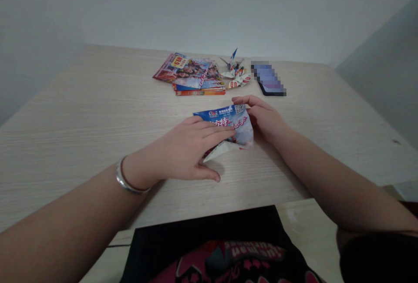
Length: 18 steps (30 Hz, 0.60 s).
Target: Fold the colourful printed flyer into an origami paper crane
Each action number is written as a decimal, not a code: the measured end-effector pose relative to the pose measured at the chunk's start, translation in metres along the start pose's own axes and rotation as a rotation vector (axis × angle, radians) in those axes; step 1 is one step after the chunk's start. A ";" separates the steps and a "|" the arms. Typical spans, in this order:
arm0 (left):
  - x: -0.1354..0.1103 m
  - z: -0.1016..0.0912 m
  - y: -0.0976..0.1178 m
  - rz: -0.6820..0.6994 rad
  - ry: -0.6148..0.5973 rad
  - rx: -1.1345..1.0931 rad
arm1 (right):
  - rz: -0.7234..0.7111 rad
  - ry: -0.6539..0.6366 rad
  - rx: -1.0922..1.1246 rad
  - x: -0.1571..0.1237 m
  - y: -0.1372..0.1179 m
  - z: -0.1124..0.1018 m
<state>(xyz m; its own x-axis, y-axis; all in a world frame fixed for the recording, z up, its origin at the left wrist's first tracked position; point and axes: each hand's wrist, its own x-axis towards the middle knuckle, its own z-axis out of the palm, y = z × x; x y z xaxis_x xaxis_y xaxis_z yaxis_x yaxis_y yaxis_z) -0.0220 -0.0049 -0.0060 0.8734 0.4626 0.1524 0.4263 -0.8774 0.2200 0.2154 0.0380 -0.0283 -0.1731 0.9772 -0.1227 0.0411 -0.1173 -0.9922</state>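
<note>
While the left hand [191,148] lies spread over the folded leaflet [241,122] at the frame's centre, seemingly pressing it flat, the right hand [266,118] curls by the leaflet's upper-right corner; whether it grips, I cannot tell. Further flattening would call for even pressure, the leaflet being beneath the left hand and right beside the other.

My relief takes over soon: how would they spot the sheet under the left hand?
On the pale table, look nearer than the leaflet stack and phone. There the blue printed sheet lies partly under the left hand. Unlike them, it shows a QR code, beside the right hand.
</note>
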 end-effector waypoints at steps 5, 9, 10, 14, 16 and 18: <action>-0.002 0.005 0.002 0.021 0.009 0.092 | -0.030 -0.023 0.068 0.003 0.002 0.000; 0.000 0.006 0.002 0.011 0.018 0.104 | 0.011 -0.038 0.069 0.004 0.004 -0.001; 0.000 0.006 0.002 0.014 0.012 0.098 | 0.019 -0.046 0.052 0.004 0.004 -0.003; 0.002 0.005 0.003 0.021 -0.019 0.086 | -0.030 -0.030 -0.112 0.005 0.004 -0.009; 0.002 0.005 0.004 0.014 -0.024 0.097 | -0.058 -0.018 -0.161 0.005 0.004 -0.011; 0.001 0.006 0.004 0.018 -0.016 0.107 | -0.084 -0.030 -0.167 0.005 0.003 -0.012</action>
<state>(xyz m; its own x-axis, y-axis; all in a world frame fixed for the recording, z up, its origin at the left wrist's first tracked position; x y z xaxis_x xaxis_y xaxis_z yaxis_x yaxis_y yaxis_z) -0.0177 -0.0084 -0.0110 0.8843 0.4455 0.1396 0.4327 -0.8944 0.1133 0.2262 0.0445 -0.0316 -0.2124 0.9762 -0.0430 0.1877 -0.0024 -0.9822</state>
